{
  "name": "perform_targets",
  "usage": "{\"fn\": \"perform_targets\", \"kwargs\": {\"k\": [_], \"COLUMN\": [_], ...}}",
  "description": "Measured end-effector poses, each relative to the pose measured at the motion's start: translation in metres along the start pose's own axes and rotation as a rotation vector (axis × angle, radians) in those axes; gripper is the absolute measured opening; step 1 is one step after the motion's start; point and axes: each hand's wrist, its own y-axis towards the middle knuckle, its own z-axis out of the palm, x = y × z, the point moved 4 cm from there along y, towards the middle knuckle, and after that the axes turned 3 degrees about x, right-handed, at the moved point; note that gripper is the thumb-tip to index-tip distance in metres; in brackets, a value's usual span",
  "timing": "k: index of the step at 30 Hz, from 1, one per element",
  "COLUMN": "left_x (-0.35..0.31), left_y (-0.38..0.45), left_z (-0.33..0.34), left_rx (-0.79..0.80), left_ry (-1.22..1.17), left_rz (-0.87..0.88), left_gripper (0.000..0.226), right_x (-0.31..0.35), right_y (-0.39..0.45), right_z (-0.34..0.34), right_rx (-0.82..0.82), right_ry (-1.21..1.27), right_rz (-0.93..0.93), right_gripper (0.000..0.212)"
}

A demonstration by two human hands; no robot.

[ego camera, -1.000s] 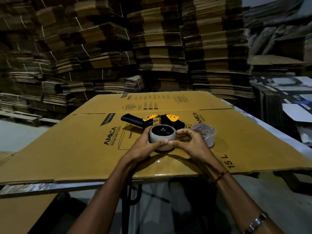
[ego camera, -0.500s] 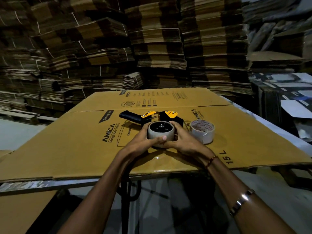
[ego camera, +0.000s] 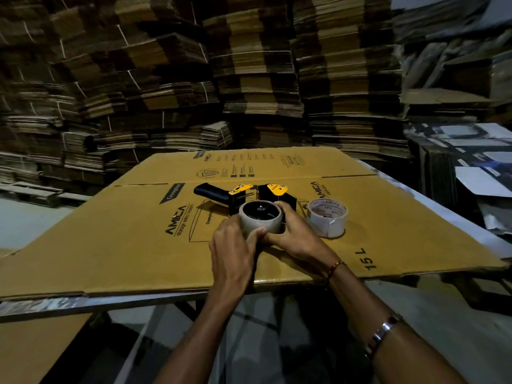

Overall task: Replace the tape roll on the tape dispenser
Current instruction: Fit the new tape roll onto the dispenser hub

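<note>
A black tape dispenser (ego camera: 213, 192) with yellow plates lies on its side on flattened cardboard (ego camera: 110, 239), handle pointing left. A pale, thin tape roll (ego camera: 263, 223) sits on the dispenser's black hub, open side up. My left hand (ego camera: 235, 245) grips that roll from the left, thumb across its front. My right hand (ego camera: 293, 235) grips it from the right, fingers curled round its far side. A second white tape roll (ego camera: 327, 220) with printed core stands free just right of my right hand.
The cardboard sheet covers a metal table whose front edge (ego camera: 55, 304) shows below. Tall stacks of flattened cartons (ego camera: 249, 79) fill the background. More boxes and white sheets (ego camera: 471, 167) are piled at the right.
My hands stay on the roll on the dispenser; the right hand's fingers have wrapped further round its far side. The camera has drifted slightly closer.
</note>
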Motion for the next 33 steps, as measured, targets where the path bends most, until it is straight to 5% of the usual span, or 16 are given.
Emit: {"fn": "perform_targets", "kwargs": {"k": [5,15,19,23,27,33], "left_x": [-0.001,0.033,0.03,0.03,0.021,0.019], "left_y": [-0.003,0.009,0.015,0.019,0.021,0.027], "left_z": [-0.005,-0.011,-0.013,-0.008,-0.006,0.005], "left_rx": [0.002,0.103,0.069,0.231,0.443,0.609], "left_ry": [0.011,-0.557,-0.543,-0.568,-0.606,-0.5], "left_rz": [-0.01,-0.37,-0.347,-0.324,-0.241,-0.19], "left_gripper": [0.041,0.016,0.025,0.022,0.04,0.096], "right_x": [0.001,0.003,0.001,0.002,-0.001,-0.004], "right_y": [0.001,-0.001,0.0,-0.001,-0.001,-0.001], "right_z": [-0.001,-0.005,-0.004,-0.003,-0.005,-0.01], "right_rx": [-0.015,-0.001,-0.001,-0.002,0.028,0.144], "right_ry": [-0.034,-0.023,-0.017,0.001,0.016,0.097], "right_rz": [0.009,0.04,0.047,0.045,0.053,0.08], "right_gripper": [0.072,0.077,0.073,0.072,0.078,0.087]}}
